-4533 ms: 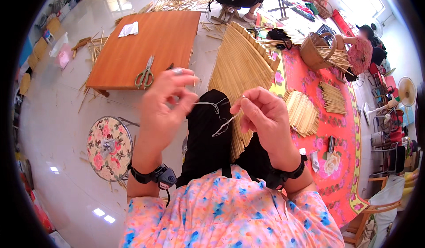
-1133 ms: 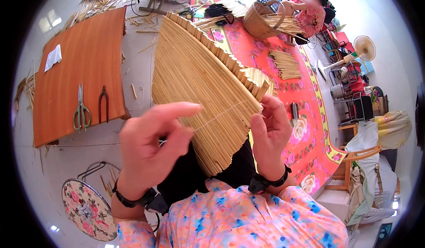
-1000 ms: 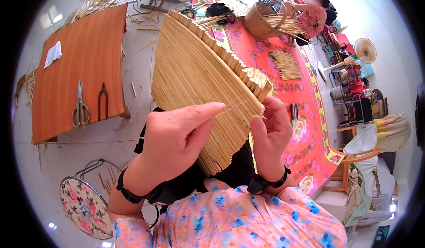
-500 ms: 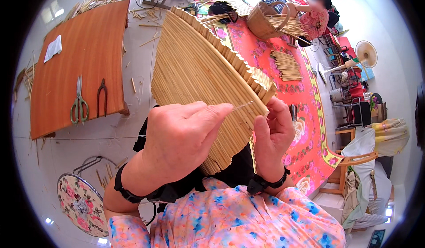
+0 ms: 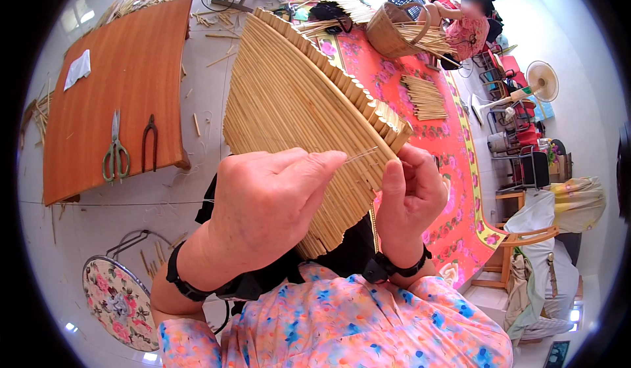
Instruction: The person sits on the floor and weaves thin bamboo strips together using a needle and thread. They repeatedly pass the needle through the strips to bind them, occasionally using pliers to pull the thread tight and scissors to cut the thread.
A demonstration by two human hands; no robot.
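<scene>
A mat of straw-coloured stalks (image 5: 282,98), laid side by side and tightly joined, lies tilted before me. A thicker bundle of stalks runs along its right edge. My left hand (image 5: 269,197) is over its lower part, thumb and forefinger pinched on a fine, pale needle-like strand (image 5: 360,155). Whether that is a needle or doubled thread is hard to tell. My right hand (image 5: 414,190) grips the mat's lower right corner, fingers curled behind it and thumb at the near side.
At left, a brown wooden table (image 5: 85,131) bears green-handled scissors (image 5: 116,151), dark pliers (image 5: 150,143) and a white cloth (image 5: 77,70). A floral stool (image 5: 118,302) stands below it. Beyond lie a red floral carpet (image 5: 460,217), a basket (image 5: 388,33), a stalk bundle (image 5: 426,97) and a seated person (image 5: 470,36).
My right hand has shifted slightly right and down, its thumb now a little off the mat's edge bundle. My left hand keeps its pinch with hardly any movement.
</scene>
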